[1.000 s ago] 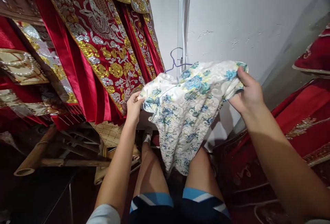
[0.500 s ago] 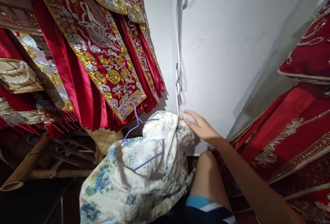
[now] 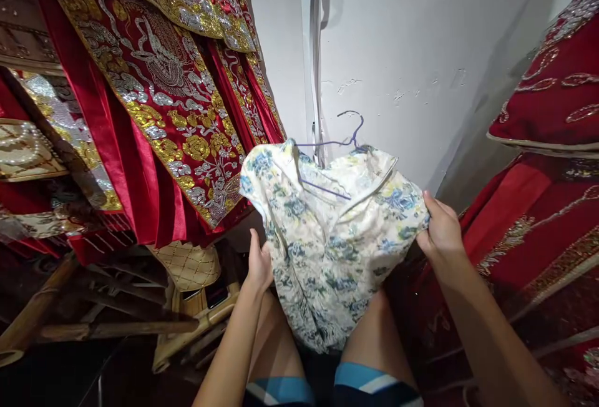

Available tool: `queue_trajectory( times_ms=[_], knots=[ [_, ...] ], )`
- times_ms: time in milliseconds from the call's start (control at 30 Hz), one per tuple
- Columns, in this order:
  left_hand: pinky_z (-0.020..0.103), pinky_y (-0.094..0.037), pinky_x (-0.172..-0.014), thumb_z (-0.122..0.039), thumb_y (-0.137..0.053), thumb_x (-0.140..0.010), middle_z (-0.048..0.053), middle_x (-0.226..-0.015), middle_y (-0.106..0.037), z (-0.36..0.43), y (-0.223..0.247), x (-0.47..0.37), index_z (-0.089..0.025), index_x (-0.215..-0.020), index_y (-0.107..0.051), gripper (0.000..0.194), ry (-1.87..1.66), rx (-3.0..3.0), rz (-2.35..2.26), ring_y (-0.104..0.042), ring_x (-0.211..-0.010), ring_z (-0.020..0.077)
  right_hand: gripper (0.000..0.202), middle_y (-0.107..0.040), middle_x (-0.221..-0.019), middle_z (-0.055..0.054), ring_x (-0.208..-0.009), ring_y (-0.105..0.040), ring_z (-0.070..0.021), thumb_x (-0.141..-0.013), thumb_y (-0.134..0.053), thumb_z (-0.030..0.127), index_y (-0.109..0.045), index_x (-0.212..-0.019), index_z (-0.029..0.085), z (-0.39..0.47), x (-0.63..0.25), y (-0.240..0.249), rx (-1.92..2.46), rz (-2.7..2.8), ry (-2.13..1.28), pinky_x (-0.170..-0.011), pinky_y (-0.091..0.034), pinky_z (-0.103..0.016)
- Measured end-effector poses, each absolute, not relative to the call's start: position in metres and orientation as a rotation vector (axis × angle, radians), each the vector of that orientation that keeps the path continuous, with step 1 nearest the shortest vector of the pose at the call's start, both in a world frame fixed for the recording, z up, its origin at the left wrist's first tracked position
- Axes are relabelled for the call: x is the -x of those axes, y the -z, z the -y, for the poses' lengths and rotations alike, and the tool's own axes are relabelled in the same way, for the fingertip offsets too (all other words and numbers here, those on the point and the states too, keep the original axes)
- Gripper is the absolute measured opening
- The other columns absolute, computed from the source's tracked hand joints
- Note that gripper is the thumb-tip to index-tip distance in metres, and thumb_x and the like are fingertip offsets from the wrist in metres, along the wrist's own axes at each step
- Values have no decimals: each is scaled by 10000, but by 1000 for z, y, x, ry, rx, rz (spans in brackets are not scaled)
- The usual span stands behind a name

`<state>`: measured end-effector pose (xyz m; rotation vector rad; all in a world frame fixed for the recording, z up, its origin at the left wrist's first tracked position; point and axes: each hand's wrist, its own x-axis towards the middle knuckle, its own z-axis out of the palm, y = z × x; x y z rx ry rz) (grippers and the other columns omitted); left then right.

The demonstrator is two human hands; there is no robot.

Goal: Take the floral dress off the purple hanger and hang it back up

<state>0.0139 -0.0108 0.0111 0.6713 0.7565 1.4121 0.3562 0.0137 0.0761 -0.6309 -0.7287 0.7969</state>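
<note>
Between both hands, above knees: floral dress (image 3: 327,238) on purple hanger (image 3: 344,138). Right hand (image 3: 440,232) clenched on right edge; left hand (image 3: 259,263) gripping left side, lower.

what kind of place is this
Probably a costume or bridal-wear storeroom or rental shop: rows of red robes with gold and silver embroidery hang close together, more red gowns at right, and a floral dress on a purple wire hanger.
</note>
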Motion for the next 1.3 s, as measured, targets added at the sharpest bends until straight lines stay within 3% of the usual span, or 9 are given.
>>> queue_trajectory(
  times_ms=[67,233,400,567,667,767,933,1200,1300],
  knots=[
    [488,-402,-1175,-783,-697,-695,153,-1219,-732,17,11,-20,-155,-1132,-708,764,-1461,-603,-887,-540,-1370,373,319,-711,-693,-35,-843,-754,-266,-722,-845,458,-675,-798,199,-24,-343,-85,623,739,-792,-767,-639,-387],
    [457,-350,-1211,-457,-943,-529,142,-1328,-686,41,57,-43,-164,-1154,-683,737,-1529,-776,-1202,-553,-1362,351,408,-725,-750,-43,-874,-749,-255,-696,-848,536,-670,-785,180,-27,-311,-92,653,875,-934,-742,-621,-346],
    [489,-402,-1171,-442,-922,-581,160,-1288,-707,71,66,-55,-131,-1186,-691,719,-1470,-825,-1172,-619,-1279,358,437,-719,-761,-35,-735,-709,-193,-734,-800,564,-701,-853,156,-8,-327,-57,775,795,-711,-675,-582,-295],
    [503,-369,-1194,-463,-907,-628,170,-1331,-683,92,70,-67,-134,-1264,-669,754,-1453,-849,-1144,-591,-1316,356,434,-722,-768,-57,-680,-685,-172,-845,-631,560,-691,-926,138,44,-308,19,1088,578,-527,-633,-546,-288],
    [494,-366,-1201,-518,-870,-681,166,-1357,-668,99,71,-78,-145,-1300,-650,756,-1391,-927,-1068,-576,-1335,349,454,-668,-666,-46,-588,-622,-178,-856,-578,620,-650,-800,175,80,-264,50,1256,660,-658,-530,-484,-279],
    [510,-368,-1199,-523,-810,-769,176,-1410,-629,102,65,-85,-143,-1353,-613,725,-1286,-1054,-972,-558,-1352,355,508,-508,-532,-4,-498,-491,-163,-868,-541,679,-507,-640,227,93,-228,47,1301,1083,-888,-487,-415,-291],
    [500,-311,-1237,-470,-720,-876,160,-1518,-534,107,52,-78,-160,-1464,-523,693,-1232,-1237,-952,-474,-1434,340,531,-360,-559,34,-541,-388,-151,-882,-571,617,-291,-615,254,85,-227,17,1366,1479,-821,-518,-346,-286],
    [472,-438,-1137,-470,-772,-815,181,-1378,-642,113,50,-75,-135,-1338,-579,650,-1208,-1150,-988,-594,-1300,350,477,-640,-602,-52,-604,-625,-221,-925,-514,586,-533,-599,238,104,-251,5,1359,1570,-936,-598,-461,-320],
    [439,-479,-1066,-460,-774,-805,173,-1353,-624,114,56,-78,-165,-1318,-529,640,-1536,-1068,-1218,-607,-1255,330,485,-673,-630,-62,-644,-663,-231,-952,-500,582,-558,-616,235,105,-253,1,1303,1593,-1075,-638,-488,-327]
  ],
)
